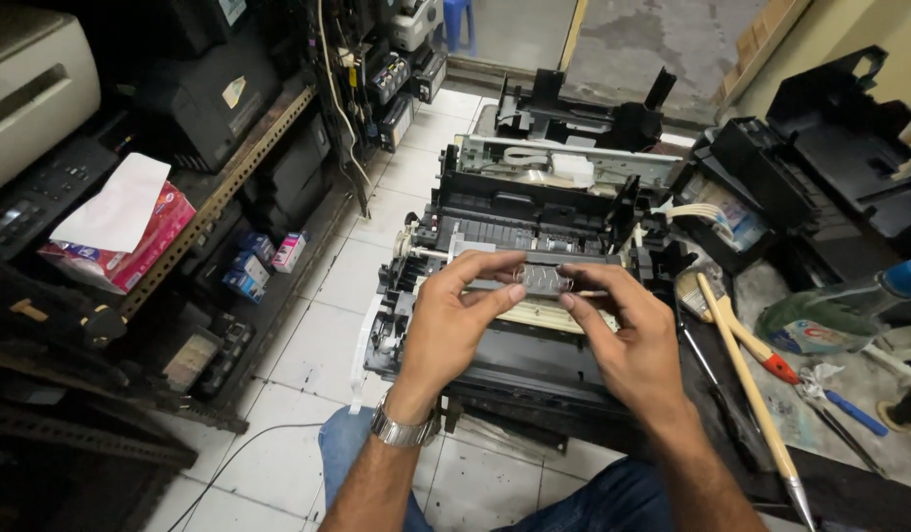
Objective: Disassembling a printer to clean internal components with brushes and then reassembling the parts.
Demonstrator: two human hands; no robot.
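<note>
Blue-jeaned knees [613, 498] low in frame; above them left hand [446, 325] and right hand [633, 340] pinch a small clear plastic part [542, 279] between fingertips, over the opened printer [515, 246] on the tiled floor [308, 355]. Looks like inspection; refitting needs careful alignment.

Black printer [515, 345], seemingly clear roller part [542, 279], blue jeans [613, 498], pink tissue box [130, 246].
</note>
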